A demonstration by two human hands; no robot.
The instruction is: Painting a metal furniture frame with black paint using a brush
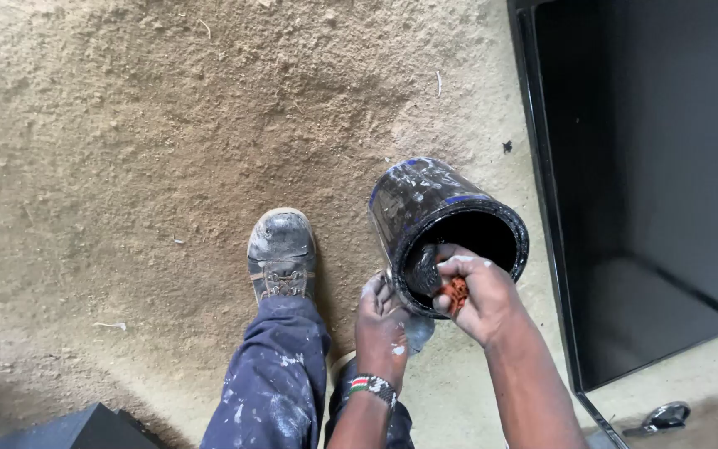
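Right grip [469, 291], clenched on an orange-handled tool [456, 293], reaches inside the tilted, paint-smeared black metal can [425, 204] steadied at its rim by the left grip [382, 320] above sandy floor [126, 125]; contents hidden, progress cannot be judged.

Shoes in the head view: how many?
1: a paint-spattered grey work shoe on the sandy ground, left of the tilted black paint can. A second may be hidden beneath the hands.

Even, soft daylight; shadows faint and short. Glossy black panel [650, 183] shows edge glare along its left rim. Focus sharp centrally; slight wide-angle distortion at corners.
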